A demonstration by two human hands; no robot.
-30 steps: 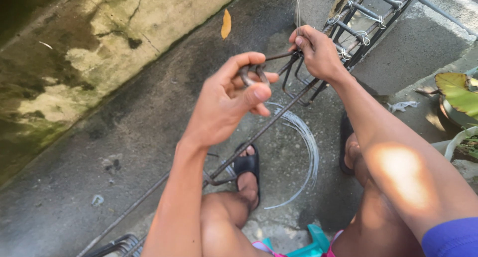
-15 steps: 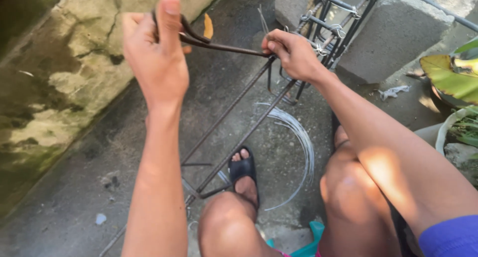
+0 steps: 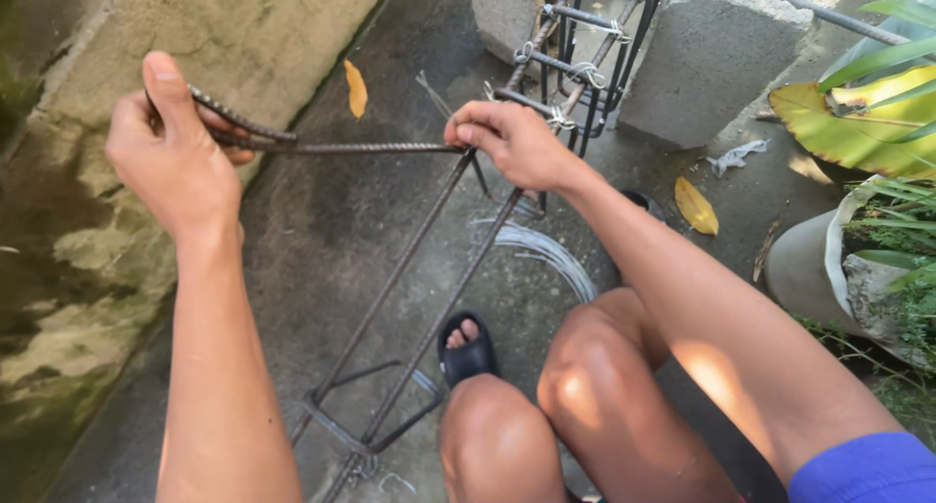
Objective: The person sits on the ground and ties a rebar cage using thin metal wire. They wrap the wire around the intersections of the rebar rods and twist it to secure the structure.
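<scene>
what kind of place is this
Probably an outdoor yard used for small building work: bare concrete ground, a rebar cage propped on a concrete block, and potted plants at the edge.

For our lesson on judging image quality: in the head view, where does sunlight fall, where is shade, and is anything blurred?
Head view: hard sunlight strikes the right forearm and the yellow-green leaves; the concrete ground lies in even shade; the left hand, right hand and ribbed steel bar look sharp, without motion blur.
</scene>
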